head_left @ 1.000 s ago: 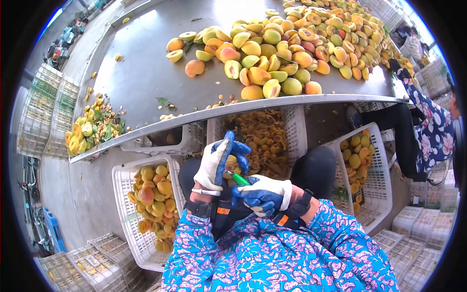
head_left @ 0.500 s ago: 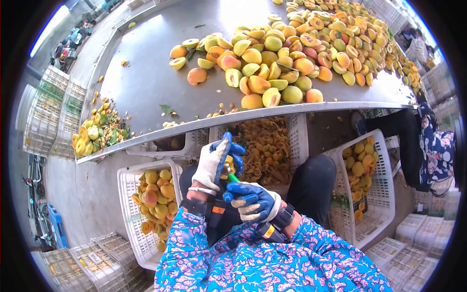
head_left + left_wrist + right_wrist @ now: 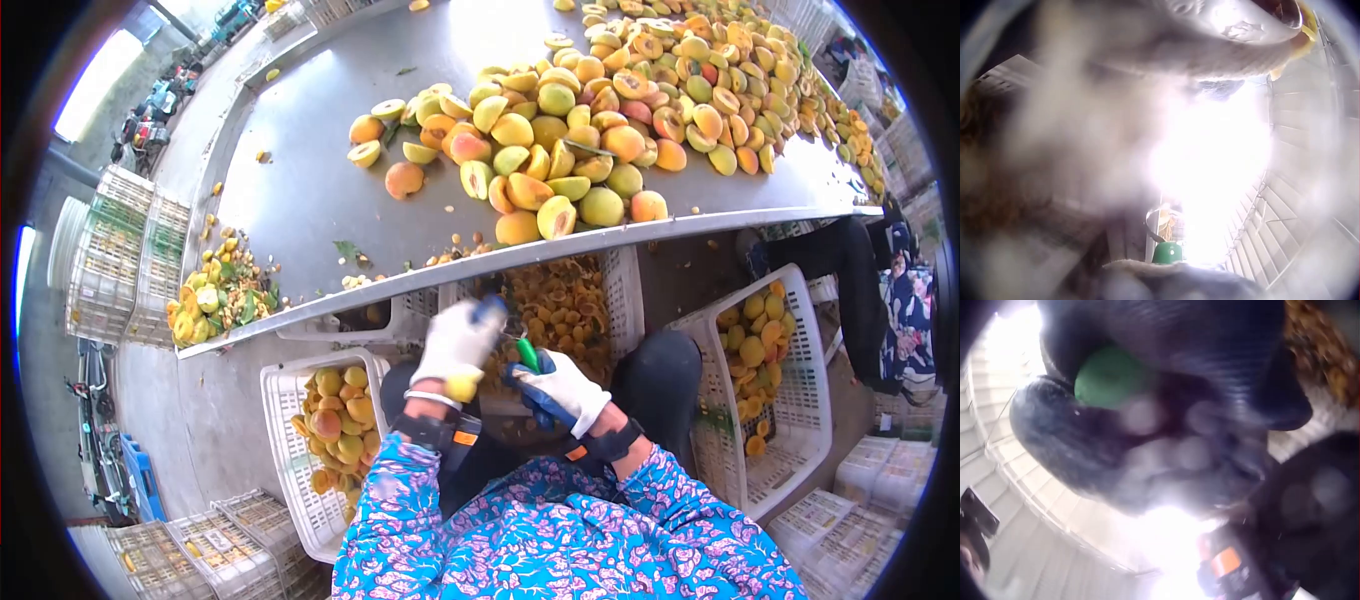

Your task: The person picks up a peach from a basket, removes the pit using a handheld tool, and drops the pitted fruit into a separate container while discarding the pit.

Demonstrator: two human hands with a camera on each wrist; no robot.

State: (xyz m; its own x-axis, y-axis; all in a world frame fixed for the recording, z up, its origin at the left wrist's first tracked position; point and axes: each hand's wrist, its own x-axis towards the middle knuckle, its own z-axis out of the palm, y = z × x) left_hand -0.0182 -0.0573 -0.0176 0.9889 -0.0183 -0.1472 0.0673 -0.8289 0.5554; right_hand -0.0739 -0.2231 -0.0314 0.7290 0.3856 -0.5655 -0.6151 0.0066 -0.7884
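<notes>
My right hand (image 3: 565, 390), in a white and blue glove, grips the green handle (image 3: 527, 354) of a small tool. A thin metal loop (image 3: 1155, 224) rises from that handle in the left wrist view. Blue fingers wrap the green end (image 3: 1110, 378) in the right wrist view. Blurred by motion, my gloved left hand (image 3: 455, 345) is beside the tool, its back facing up. I cannot tell what its fingers hold. A yellow piece of fruit (image 3: 462, 387) shows at the left wrist, beside a white bangle (image 3: 432, 398).
Halved peaches (image 3: 600, 120) heap on the metal table (image 3: 310, 210) ahead. Below its edge, a crate (image 3: 625, 300) contains pitted fruit. Fruit-filled white crates stand at my left (image 3: 300, 500) and right (image 3: 790, 440). Another person's leg (image 3: 850, 290) is at the far right.
The left hand has turned over and come away from the tool; the fruit half it held upright no longer shows there. A yellow piece appears at its wrist. The right hand moved slightly right.
</notes>
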